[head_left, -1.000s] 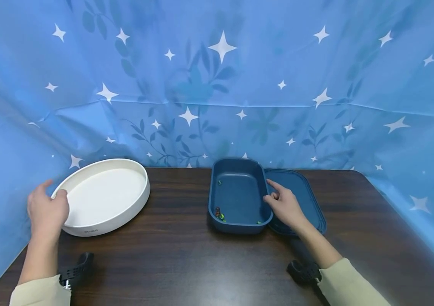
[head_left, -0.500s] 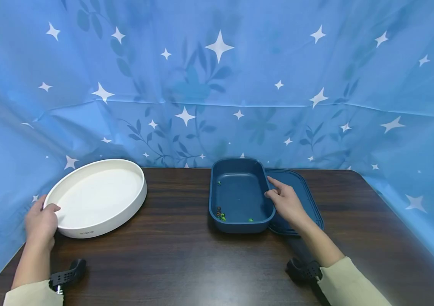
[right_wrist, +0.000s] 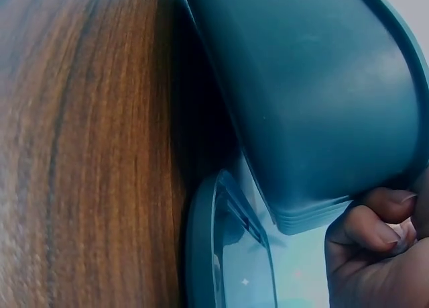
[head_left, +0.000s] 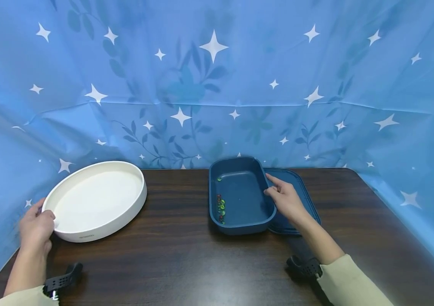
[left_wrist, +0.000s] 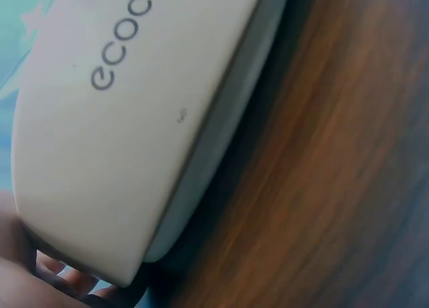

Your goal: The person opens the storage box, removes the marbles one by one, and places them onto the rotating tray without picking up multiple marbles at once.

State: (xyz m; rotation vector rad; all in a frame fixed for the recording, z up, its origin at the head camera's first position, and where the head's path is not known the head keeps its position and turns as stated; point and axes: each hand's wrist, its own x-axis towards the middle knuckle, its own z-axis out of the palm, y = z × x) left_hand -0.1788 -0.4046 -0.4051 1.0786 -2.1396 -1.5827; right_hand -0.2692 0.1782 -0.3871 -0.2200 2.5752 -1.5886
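Observation:
At the left, my left hand (head_left: 36, 227) grips the rim of a round white tray (head_left: 94, 199), thumb over the edge and fingers beneath. The left wrist view shows "ecoco" lettering on the tray's side wall (left_wrist: 134, 133). My right hand (head_left: 285, 202) holds the right rim of a deep blue box (head_left: 239, 228), its index finger laid along the edge. In the right wrist view this box (right_wrist: 301, 100) is tilted, its held side raised off the table. Several small round marbles (head_left: 222, 207), green and reddish-brown, line the box's left wall inside, with one green marble (head_left: 219, 179) farther back.
A flat blue lid (head_left: 300, 187) lies to the right of the box, partly under it and the right hand. The dark wooden table (head_left: 171, 255) ends at a blue star-patterned curtain (head_left: 217, 85) behind. A black strap (head_left: 61, 281) is on each wrist.
Marbles have rolled inside the blue box and gathered along its left wall, as its right side rose. The left hand and white tray have shifted slightly leftward in view.

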